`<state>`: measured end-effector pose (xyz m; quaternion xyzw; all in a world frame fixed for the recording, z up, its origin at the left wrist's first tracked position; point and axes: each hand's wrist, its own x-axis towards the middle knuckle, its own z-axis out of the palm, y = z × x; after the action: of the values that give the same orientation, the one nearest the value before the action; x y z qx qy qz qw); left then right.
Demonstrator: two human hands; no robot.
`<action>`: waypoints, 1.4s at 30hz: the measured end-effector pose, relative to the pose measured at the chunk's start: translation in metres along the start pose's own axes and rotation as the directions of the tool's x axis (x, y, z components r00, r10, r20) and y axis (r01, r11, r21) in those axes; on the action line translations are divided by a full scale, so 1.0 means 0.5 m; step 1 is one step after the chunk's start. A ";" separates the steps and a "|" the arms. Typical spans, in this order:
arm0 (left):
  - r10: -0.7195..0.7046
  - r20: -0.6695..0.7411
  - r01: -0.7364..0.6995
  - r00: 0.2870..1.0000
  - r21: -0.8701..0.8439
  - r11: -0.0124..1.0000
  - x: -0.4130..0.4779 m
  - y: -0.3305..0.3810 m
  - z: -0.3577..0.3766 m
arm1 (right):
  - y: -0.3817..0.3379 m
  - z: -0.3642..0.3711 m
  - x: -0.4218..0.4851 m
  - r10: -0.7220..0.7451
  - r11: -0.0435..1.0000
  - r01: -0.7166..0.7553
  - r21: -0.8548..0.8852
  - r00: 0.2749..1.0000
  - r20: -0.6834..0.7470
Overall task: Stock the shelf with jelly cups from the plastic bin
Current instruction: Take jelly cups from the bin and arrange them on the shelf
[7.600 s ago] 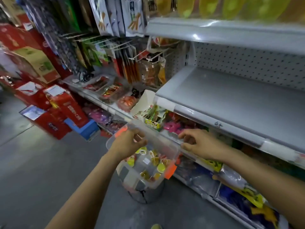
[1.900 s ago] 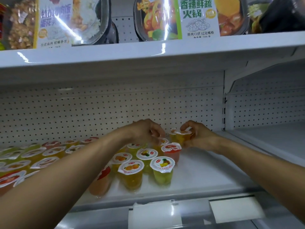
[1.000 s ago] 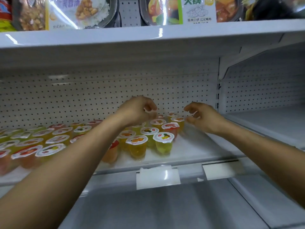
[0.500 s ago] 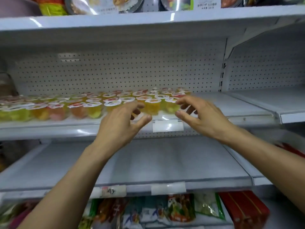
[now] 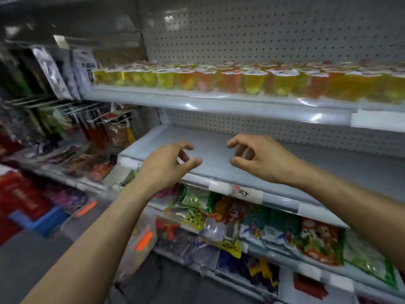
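Observation:
Several rows of jelly cups (image 5: pixel 252 81) with white foil lids stand along the upper grey shelf (image 5: pixel 214 105). Below them, in front of a bare grey shelf (image 5: pixel 341 172), my left hand (image 5: pixel 166 164) and my right hand (image 5: pixel 260 157) hover side by side, both holding nothing, fingers curled and apart. The clear plastic bin (image 5: pixel 140 242) with orange latches sits low at the left, mostly hidden behind my left forearm, blurred.
Snack bags (image 5: pixel 219 218) fill the shelf under the bare one. Hanging packets on metal hooks (image 5: pixel 103 123) crowd the bay to the left. Red boxes (image 5: pixel 19 198) and a blue crate (image 5: pixel 41 218) stand on the grey floor at far left.
My view has swung down and to the left. Both hands dropped from the jelly cup shelf to the level of the bare shelf below, still holding nothing. The bin has come into view.

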<state>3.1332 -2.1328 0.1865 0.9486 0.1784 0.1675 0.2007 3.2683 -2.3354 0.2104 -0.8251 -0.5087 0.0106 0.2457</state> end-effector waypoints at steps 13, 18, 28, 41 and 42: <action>-0.431 0.206 0.467 0.879 -0.183 0.865 0.025 -0.743 -0.005 | -0.189 0.557 0.451 -0.001 0.976 -0.081 0.203 0.927 0.375; -0.560 0.368 0.652 0.742 -0.198 0.732 0.013 -1.001 0.089 | -0.202 0.845 0.566 0.059 0.964 -0.195 0.181 0.820 0.570; -0.407 0.561 0.276 0.721 0.307 0.911 0.030 -1.294 0.426 | -0.122 1.333 0.624 0.090 0.996 -0.068 -0.059 0.720 0.688; -0.122 0.735 -0.479 0.667 0.548 0.686 0.075 -1.383 0.599 | -0.076 1.587 0.627 0.069 0.907 0.227 -0.354 0.750 0.657; -0.124 0.737 -0.476 0.664 0.545 0.690 0.073 -1.381 0.597 | -0.075 1.590 0.624 0.085 0.902 0.226 -0.367 0.741 0.666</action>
<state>3.0942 -1.6230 -0.3661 0.9484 0.0314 -0.2827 -0.1401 3.1749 -1.7445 -0.4001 -0.7783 -0.5839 0.1848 -0.1382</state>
